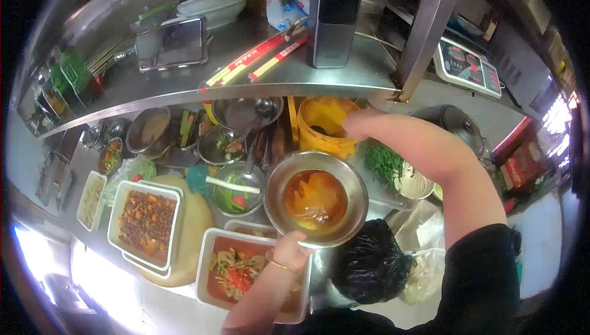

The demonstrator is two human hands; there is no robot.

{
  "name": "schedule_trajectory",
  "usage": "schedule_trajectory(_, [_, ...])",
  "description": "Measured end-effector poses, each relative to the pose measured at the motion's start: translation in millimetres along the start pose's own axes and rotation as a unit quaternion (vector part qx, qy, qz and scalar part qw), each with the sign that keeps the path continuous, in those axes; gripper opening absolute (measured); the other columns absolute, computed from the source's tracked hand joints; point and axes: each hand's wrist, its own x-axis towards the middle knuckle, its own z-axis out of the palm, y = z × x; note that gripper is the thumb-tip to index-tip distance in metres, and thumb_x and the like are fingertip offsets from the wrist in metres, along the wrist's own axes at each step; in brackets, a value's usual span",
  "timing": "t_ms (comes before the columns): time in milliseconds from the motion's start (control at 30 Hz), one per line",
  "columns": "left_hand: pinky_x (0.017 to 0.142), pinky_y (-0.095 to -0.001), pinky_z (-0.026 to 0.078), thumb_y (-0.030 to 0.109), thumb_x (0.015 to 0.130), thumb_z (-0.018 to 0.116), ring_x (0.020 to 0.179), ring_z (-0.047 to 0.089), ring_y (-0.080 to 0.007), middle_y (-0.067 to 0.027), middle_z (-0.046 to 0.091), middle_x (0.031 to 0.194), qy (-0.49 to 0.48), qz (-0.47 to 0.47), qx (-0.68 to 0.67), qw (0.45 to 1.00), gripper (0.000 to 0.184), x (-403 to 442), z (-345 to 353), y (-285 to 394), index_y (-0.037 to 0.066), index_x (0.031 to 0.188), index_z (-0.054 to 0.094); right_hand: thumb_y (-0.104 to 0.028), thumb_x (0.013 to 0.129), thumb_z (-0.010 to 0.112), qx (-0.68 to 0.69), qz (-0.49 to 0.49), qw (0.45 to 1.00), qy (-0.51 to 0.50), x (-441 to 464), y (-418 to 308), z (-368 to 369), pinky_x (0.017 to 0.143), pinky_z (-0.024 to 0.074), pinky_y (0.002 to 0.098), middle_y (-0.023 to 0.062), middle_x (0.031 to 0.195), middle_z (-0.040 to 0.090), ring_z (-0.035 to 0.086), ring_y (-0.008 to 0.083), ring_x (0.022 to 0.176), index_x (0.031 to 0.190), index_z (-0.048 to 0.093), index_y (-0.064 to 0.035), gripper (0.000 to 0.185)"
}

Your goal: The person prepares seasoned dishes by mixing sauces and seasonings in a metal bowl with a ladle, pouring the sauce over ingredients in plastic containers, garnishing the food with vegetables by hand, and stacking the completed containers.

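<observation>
In the head view, a steel bowl (276, 197) of orange-brown liquid (316, 197) is seen near the middle. It is gripped at its rim, at about 6 o'clock, by the left hand (290, 253); the thumb is laid over the rim, while the other fingers are mostly hidden beneath, so their spread cannot be told. A thin bangle (280, 265) is worn on that wrist.

Just beyond the bowl, at 12 o'clock, a yellow tub (326, 144) is placed. The right hand (360, 124) is held at the tub's right side, with the arm brought in from 3 o'clock; its fingers are blurred and partly hidden, and whether they are pinched or spread cannot be told. Something dark, perhaps a utensil, is seen inside the tub.

From the bowl, leafy greens (382, 163) are found at 2 o'clock, a black bag (372, 262) at 5 and a tray (203, 261) of food topped with red pieces at 7. At 9 o'clock, a smaller bowl (262, 203) is crossed by a white stalk (232, 185); farther out, a white tub (115, 215) of diced food is set on a round board (201, 212). A phone (172, 43) is propped on the shelf (372, 77) at 11 o'clock.
</observation>
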Motion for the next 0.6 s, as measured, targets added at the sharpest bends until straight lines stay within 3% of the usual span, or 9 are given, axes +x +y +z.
schedule_trajectory(100, [0.106,-0.0572,0.041,-0.003,0.079,0.044,0.124,0.049,-0.0379,-0.0176,0.051,0.133,0.025,0.001,0.02,0.999,0.055,-0.6,-0.2,-8.4,0.001,0.133,0.042,-0.027,0.089,0.055,0.082,-0.003,0.995,-0.054,-26.1,9.9,-21.1,0.055,0.0494,0.0387,0.0112,0.081,0.066,0.061,0.0244,0.062,0.089,0.068,-0.002,0.028])
schedule_trajectory(200, [0.106,-0.0578,0.04,-0.004,0.078,0.044,0.125,0.049,-0.0375,-0.0171,0.05,0.133,0.014,-0.005,-0.008,1.0,0.057,-4.0,1.8,-6.7,0.002,0.134,0.042,-0.036,0.093,0.052,0.162,0.028,0.974,-0.158,-5.3,26.9,-9.7,0.058,0.0497,0.0386,0.0082,0.071,0.062,0.06,0.0201,0.062,0.091,0.069,-0.0061,0.034])
schedule_trajectory(300, [0.106,-0.0576,0.04,-0.005,0.078,0.044,0.125,0.048,-0.037,-0.0168,0.05,0.134,0.017,0.01,0.01,1.0,0.058,-7.5,3.4,-7.3,0.002,0.135,0.042,-0.036,0.094,0.05,0.261,0.032,0.95,-0.168,0.9,50.0,14.9,0.049,0.0462,0.0384,0.0066,0.068,0.057,0.05,0.0175,0.052,0.088,0.063,-0.0073,0.032])
schedule_trajectory(433, [0.106,-0.0568,0.041,-0.005,0.078,0.044,0.125,0.049,-0.0374,-0.0182,0.05,0.134,0.032,0.036,0.024,0.999,0.058,-21.3,9.5,-4.2,0.002,0.136,0.041,-0.033,0.096,0.049,0.39,0.027,0.912,-0.123,-48.1,63.0,22.9,0.044,0.0426,0.0311,0.0035,0.07,0.055,0.049,0.0123,0.051,0.107,0.059,-0.0124,0.026])
schedule_trajectory(600, [0.105,-0.0564,0.042,-0.005,0.08,0.043,0.125,0.048,-0.0389,-0.0206,0.049,0.134,0.026,0.028,0.016,0.999,0.057,-31.2,13.0,-0.9,0.001,0.137,0.039,-0.033,0.099,0.049,0.547,0.054,0.828,-0.11,-85.6,86.9,43.7,0.043,0.0398,0.0263,0.0006,0.07,0.05,0.042,0.0077,0.048,0.144,0.042,-0.0166,0.048])
